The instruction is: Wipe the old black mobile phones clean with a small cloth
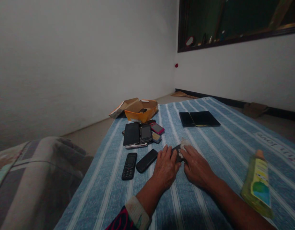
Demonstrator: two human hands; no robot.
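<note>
My left hand (165,168) lies over a dark mobile phone (177,152) on the striped cloth, its fingers gripping the near side and hiding much of it. Pinched in my right hand (196,164) is a crumpled whitish tissue (185,143), pressed against the phone's right end. Left of my hands are a black phone (146,160), lying at a slant, and a black keypad phone (129,166). Beyond them several phones form a pile, among them a flat black one (131,133), a grey one (146,132) and a pink-edged one (157,128).
An open orange box (144,115) stands behind the pile with something dark inside. Dark flat devices (187,119) lie side by side at the back right. A bottle of yellow liquid (257,185) is at the right. The blue striped cloth (90,195) covers the surface.
</note>
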